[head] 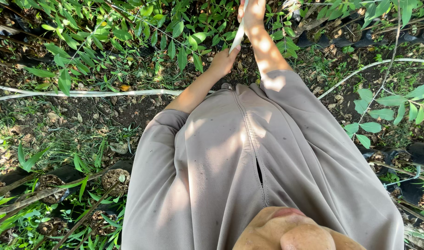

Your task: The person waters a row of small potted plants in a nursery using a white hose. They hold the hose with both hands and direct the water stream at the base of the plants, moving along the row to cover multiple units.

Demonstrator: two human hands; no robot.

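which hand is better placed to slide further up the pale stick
Right, probably. The right hand already grips the pale stick high up, at the frame's top edge; the left hand holds its lower end, near the ground.

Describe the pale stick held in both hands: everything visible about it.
The pale stick is a thin, smooth, whitish stem, like peeled wood or cane, lit by sun. It runs slightly tilted from the top edge of the picture down to about the left hand, which closes around its lower end. The right hand grips it higher up, so part of its length is hidden. Its upper end is cut off by the frame. Green leaves surround it, and leaf-strewn soil lies behind it.
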